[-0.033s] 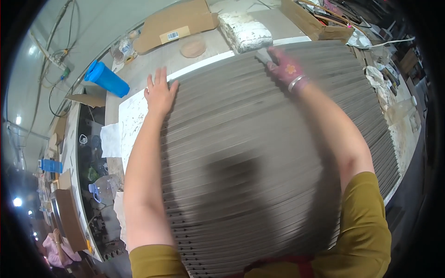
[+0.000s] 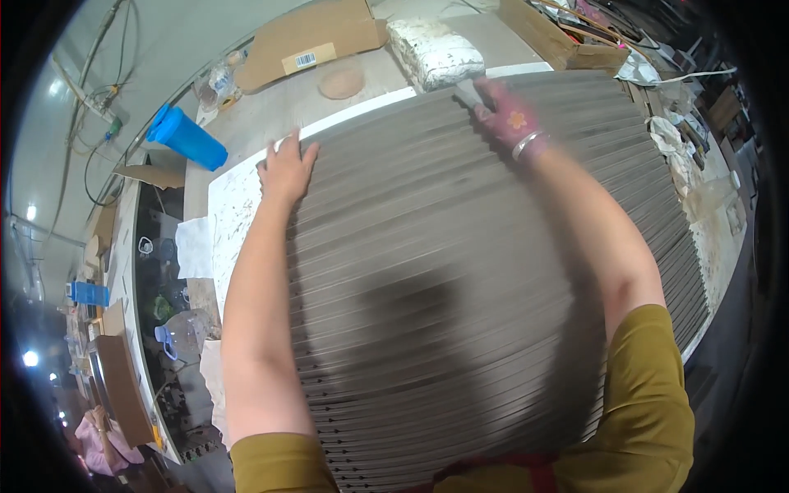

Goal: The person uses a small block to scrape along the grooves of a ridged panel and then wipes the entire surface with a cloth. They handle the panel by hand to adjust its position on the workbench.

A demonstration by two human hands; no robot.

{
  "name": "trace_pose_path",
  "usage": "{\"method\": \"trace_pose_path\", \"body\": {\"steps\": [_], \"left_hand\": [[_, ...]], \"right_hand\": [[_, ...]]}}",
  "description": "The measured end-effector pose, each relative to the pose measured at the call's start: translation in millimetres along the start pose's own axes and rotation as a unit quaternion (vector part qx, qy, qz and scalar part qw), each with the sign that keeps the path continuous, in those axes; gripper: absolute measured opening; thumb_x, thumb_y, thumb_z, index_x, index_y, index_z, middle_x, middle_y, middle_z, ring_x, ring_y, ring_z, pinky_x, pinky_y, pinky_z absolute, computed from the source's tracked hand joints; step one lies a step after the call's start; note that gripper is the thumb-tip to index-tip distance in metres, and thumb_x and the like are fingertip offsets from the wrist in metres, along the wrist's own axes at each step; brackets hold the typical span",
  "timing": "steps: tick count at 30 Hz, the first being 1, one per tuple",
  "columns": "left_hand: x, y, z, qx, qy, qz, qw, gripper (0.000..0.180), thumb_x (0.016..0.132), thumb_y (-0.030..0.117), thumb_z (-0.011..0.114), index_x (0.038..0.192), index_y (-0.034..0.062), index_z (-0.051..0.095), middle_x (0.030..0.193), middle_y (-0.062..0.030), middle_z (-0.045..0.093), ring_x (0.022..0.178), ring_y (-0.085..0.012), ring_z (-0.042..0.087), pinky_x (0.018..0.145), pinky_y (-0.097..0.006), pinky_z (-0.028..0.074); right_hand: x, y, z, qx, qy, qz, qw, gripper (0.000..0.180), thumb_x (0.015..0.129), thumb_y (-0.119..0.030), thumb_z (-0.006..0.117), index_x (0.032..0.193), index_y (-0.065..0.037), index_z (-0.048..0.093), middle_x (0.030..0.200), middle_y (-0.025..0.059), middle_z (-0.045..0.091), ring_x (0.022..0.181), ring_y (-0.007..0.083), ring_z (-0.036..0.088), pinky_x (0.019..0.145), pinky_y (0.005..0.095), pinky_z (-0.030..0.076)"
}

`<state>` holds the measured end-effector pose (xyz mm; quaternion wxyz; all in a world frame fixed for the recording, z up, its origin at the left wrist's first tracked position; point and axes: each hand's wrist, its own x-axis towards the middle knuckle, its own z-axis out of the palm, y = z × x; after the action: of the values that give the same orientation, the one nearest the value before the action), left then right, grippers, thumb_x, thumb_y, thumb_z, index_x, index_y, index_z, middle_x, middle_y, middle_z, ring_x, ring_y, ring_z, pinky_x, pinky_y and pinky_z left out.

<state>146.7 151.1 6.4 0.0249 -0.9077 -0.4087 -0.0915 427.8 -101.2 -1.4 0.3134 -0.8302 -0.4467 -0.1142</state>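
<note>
A large stack of thin grey slabs [image 2: 460,271], set edge-up in tight rows, fills the middle of the view. My bare left hand [image 2: 288,168] lies flat with fingers spread on the stack's far left corner. My right hand [image 2: 511,117], in a pink glove with a flower print and a bracelet at the wrist, rests on the far edge of the stack. It grips a small flat grey tool [image 2: 468,92] whose blade touches the top slab edge. The tool is blurred, so its kind is unclear.
A white speckled board [image 2: 234,205] lies under the stack's left side. Beyond it lie a blue cylinder [image 2: 185,138], a flat cardboard box [image 2: 308,41], a round tan disc [image 2: 341,82] and a white speckled block [image 2: 436,53]. Another person [image 2: 99,444] is at lower left.
</note>
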Motion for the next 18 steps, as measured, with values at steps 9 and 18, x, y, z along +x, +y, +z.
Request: {"method": "trace_pose_path", "body": {"steps": [9, 18], "left_hand": [[-8.4, 0.4, 21.4, -0.053, 0.021, 0.026, 0.998, 0.053, 0.095, 0.049, 0.042, 0.134, 0.0139, 0.049, 0.137, -0.0078, 0.049, 0.128, -0.0279, 0.041, 0.105, -0.056, 0.026], [-12.5, -3.5, 19.9, -0.025, 0.069, 0.029, 0.997, 0.05, 0.095, 0.048, 0.042, 0.13, 0.0131, 0.053, 0.128, -0.0089, 0.055, 0.122, -0.0287, 0.047, 0.101, -0.049, 0.031]], "right_hand": [[15.6, -51.5, 11.7, -0.141, -0.041, -0.107, 0.983, 0.025, 0.079, -0.017, 0.062, 0.102, -0.007, 0.06, 0.104, 0.0165, 0.062, 0.097, 0.0356, 0.062, 0.082, 0.0449, 0.049], [27.6, -1.1, -12.3, -0.123, -0.048, -0.072, 0.989, 0.024, 0.083, -0.021, 0.061, 0.104, -0.01, 0.061, 0.096, 0.0195, 0.063, 0.089, 0.0378, 0.062, 0.076, 0.0447, 0.05]]}}
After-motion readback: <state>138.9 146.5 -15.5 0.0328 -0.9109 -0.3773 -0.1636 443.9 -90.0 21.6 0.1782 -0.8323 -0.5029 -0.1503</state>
